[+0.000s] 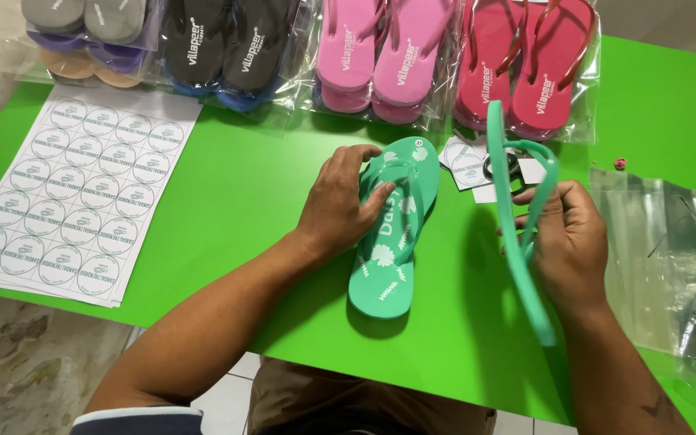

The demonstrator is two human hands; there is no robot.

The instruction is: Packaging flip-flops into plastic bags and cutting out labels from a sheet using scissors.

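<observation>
Green table (227, 201) runs bare toward its near edge; bagged flip-flop pairs (380, 56) line the far edge. Sticker sheet (74, 193) overhangs left. Left hand (340, 205) fingers spread on flat teal flip-flop (388, 266); right hand (569, 242) fingers clamp upright teal flip-flop (517, 242).

Under your left hand (338, 205) lies a teal sandal (392, 242) with white flowers and lettering on its sole. Your right hand (569, 242) holds a plain teal sandal (517, 242). The desk (227, 201) is bright green. Along its far edge sit bagged sandals: grey (86, 16), black over blue (227, 48), pink (380, 52), red (525, 68). At the left edge, a white sticker sheet (74, 193) carries pale round labels.
</observation>
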